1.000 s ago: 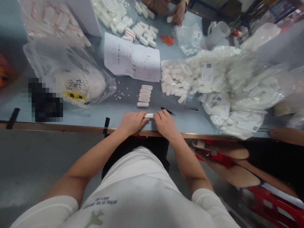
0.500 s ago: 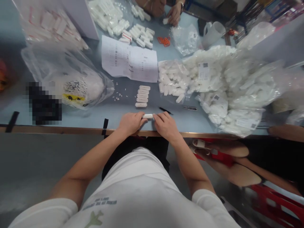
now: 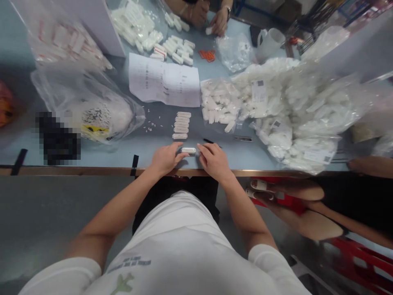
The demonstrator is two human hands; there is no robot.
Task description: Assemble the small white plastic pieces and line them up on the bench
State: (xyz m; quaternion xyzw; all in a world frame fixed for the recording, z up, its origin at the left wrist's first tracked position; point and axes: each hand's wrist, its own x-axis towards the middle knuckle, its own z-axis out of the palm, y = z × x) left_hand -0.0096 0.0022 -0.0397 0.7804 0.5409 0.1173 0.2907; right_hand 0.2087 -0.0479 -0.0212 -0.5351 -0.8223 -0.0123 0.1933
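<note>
"White slotted piece [image 3: 188, 150], lying on the near part of the table [image 3: 101, 155], right between those two hands. Do you see it?"

"I do, close to the near edge, its length running left to right. What's the left hand [image 3: 166, 159] doing?"

"Thumb and forefinger spread apart around the piece's left end, the thumb along its near side. I can't tell whether the thumb touches it."

"And the right hand [image 3: 215, 162]?"

"Just beside the right end, fingers bent and the thumb tucked near the forefinger. Whether something tiny is pinched there, I can't make out from where I'm standing."

"There's a row of similar white pieces [image 3: 181, 125] just beyond, stacked near to far."

"Five, by my count. Small white bits [image 3: 149, 130] lie scattered to the left of them, and left of those sits a clear bag with a yellow label [image 3: 95, 128]."

"On the right I see a thin black tool [image 3: 209, 141] just past the right hand's fingers, then a silver tool [image 3: 244, 139] farther right."

"Past the row lies a creased printed sheet [image 3: 164, 80], and to its right a clear bag of white parts [image 3: 219, 102]."

"And at the far side, another person's hand [image 3: 218, 22] holds something small and white, with orange pieces [image 3: 207, 55] lying nearer us."
</note>
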